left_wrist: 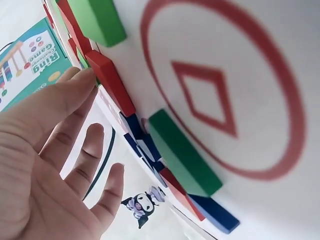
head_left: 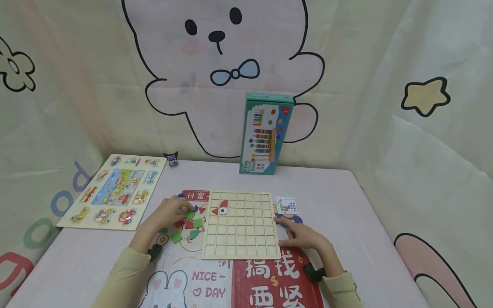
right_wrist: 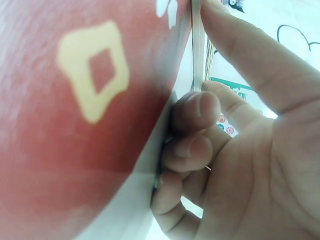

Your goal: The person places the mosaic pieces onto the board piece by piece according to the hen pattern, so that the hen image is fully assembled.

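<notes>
While right fingers (head_left: 283, 222) touch board (head_left: 242, 231), half-curled left fingers (left_wrist: 92, 144) perhaps touch green tile (head_left: 190, 216).

A pale surface (head_left: 335, 201) carries a printed red-and-white mat (head_left: 236, 280), on which lie a grid board (head_left: 246, 231) and small coloured pieces (head_left: 176, 237). Along the back edge stand a tall green box (head_left: 265, 134) and a little figurine (head_left: 172, 160); a picture puzzle (head_left: 117, 188) lies flat at the left.

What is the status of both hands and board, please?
Left hand among loose pieces, grip unclear. Right hand touching board, right edge. Three placed pieces, upper left. No obstruction seen.
</notes>
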Demonstrator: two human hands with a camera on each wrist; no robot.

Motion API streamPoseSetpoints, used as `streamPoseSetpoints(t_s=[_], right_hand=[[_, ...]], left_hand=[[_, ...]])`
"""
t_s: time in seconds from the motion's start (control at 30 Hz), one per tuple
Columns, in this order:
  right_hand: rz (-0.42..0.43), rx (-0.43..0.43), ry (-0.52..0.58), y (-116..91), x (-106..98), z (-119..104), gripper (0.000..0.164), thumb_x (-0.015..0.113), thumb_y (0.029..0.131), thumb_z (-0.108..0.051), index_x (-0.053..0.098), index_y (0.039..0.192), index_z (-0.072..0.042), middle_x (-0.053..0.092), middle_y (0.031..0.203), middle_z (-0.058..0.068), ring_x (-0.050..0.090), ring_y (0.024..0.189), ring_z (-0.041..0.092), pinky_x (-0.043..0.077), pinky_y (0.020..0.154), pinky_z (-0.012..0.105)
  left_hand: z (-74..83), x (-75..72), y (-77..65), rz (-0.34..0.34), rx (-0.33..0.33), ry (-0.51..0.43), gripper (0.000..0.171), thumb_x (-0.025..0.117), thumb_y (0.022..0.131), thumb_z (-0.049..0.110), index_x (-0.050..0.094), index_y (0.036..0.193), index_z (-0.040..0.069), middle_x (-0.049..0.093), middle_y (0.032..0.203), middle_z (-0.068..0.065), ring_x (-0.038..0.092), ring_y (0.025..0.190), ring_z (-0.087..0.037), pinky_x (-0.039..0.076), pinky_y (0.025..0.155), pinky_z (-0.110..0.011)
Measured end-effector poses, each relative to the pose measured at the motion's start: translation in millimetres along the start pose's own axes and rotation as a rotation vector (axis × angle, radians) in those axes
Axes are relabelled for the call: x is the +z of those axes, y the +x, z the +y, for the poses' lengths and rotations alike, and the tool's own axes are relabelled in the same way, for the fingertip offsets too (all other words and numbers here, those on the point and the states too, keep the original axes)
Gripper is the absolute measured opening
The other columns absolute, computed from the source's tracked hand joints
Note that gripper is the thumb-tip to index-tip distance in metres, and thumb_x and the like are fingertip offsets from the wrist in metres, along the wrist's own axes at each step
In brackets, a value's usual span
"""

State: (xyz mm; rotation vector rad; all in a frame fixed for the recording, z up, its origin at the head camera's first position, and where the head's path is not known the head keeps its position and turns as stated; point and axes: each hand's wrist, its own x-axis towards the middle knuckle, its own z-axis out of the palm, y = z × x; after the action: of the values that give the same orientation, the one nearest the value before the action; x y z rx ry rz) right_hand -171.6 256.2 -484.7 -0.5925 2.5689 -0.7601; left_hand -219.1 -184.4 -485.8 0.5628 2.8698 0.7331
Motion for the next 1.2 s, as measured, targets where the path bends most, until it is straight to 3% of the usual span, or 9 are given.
streamPoseSetpoints(t_s=[0.13,0.37,0.73,1.2], right_hand=[[0.004,0.002,-0.004,0,0,1,0.073,0.07,0.079,-0.04,0.038,0.141,-0.018,0.045,0.062,-0.004,0.038,0.051,0.006,0.033,0.049,0.021],[0.003,0.003,-0.001,1,0,2,0.073,0.07,0.079,-0.04,0.039,0.14,-0.019,0.045,0.061,-0.005,0.038,0.05,0.006,0.033,0.049,0.021],[0.001,0.006,0.003,0,0,0,0.072,0.071,0.079,-0.038,0.039,0.14,-0.018,0.045,0.061,-0.004,0.038,0.05,0.006,0.033,0.049,0.021],[0.005,0.011,-0.001,0,0,-1,0.073,0.071,0.078,-0.038,0.039,0.141,-0.017,0.045,0.061,-0.004,0.038,0.05,0.006,0.034,0.048,0.021]], left_hand=[[0.7,-0.2,0.3,-0.016,0.007,0.012,0.025,0.072,0.076,0.014,0.071,0.101,0.019,0.06,0.121,-0.006,0.048,0.11,-0.028,0.03,0.097,-0.055],[1.0,-1.5,0.5,-0.025,-0.002,0.022,0.024,0.074,0.075,0.015,0.069,0.099,0.019,0.063,0.102,0.002,0.05,0.098,-0.021,0.035,0.092,-0.05],[4.2,-4.6,-1.7,-0.029,-0.007,0.028,0.019,0.072,0.078,0.02,0.07,0.097,0.02,0.062,0.096,0.004,0.047,0.088,-0.017,0.036,0.088,-0.047],[18.7,2.6,3.2,0.042,0.092,0.055,0.017,0.072,0.078,0.022,0.072,0.095,0.021,0.065,0.094,0.008,0.052,0.09,-0.015,0.041,0.085,-0.043]])
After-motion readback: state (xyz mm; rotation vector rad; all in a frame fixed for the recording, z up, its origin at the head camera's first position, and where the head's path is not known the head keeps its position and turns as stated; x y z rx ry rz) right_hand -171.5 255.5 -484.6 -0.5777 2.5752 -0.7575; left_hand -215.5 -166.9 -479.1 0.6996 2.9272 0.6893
